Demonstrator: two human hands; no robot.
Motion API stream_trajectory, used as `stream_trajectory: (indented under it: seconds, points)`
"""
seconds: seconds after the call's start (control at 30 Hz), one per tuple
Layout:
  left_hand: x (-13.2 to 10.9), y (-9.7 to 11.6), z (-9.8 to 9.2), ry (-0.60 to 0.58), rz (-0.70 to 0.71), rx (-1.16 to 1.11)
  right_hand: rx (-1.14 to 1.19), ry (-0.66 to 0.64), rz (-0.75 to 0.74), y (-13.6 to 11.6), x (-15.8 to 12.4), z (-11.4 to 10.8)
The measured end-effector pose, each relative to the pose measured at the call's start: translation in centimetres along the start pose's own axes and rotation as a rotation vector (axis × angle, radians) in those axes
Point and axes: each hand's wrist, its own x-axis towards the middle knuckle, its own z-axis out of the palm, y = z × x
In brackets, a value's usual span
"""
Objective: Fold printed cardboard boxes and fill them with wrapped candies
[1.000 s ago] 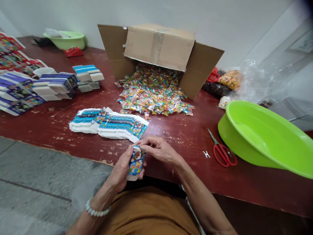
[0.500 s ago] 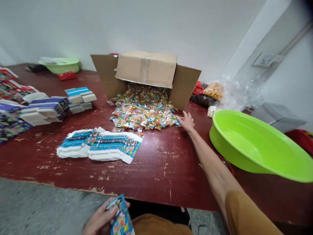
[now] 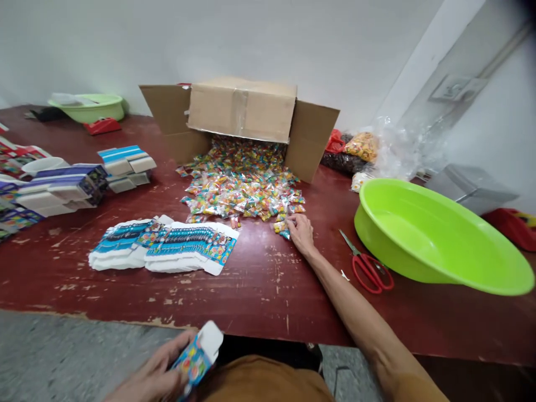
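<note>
Just off the table's [image 3: 259, 301] front edge, the left hand [image 3: 161, 371] wraps around a blue printed carton [image 3: 195, 363] with a white end flap [image 3: 210, 338]. The right hand [image 3: 303, 233] curls its fingers against small clear candy sachets [image 3: 281, 228] before the heap [image 3: 247, 192] spilling from a cardboard box [image 3: 243, 111] near the back edge, though whether it pinches one is unclear. Red-handled scissors [image 3: 368, 273] lie beside a lime-green basin [image 3: 439, 234] towards the table's right end.

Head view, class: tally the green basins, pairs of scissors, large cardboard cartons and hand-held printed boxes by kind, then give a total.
Green basins: 2
Pair of scissors: 1
Large cardboard carton: 1
Printed box held in the left hand: 1
Total: 5
</note>
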Motion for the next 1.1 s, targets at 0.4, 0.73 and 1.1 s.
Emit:
stream_trajectory:
  seconds: [0.4, 0.73, 1.1]
  points:
    - [4.5, 5.3, 6.8, 0.09, 0.313, -0.179, 0.521, 0.124, -0.086, -4.5, -3.0, -3.7]
    - [4.0, 6.8, 8.9, 0.029, 0.381, 0.057, 0.481, -0.754, -0.489, -10.6, -10.6, -3.2]
    - [4.0, 5.9, 8.4, 0.03, 0.36, -0.109, 0.787, -0.703, -0.141, -10.5, -12.2, -2.2]
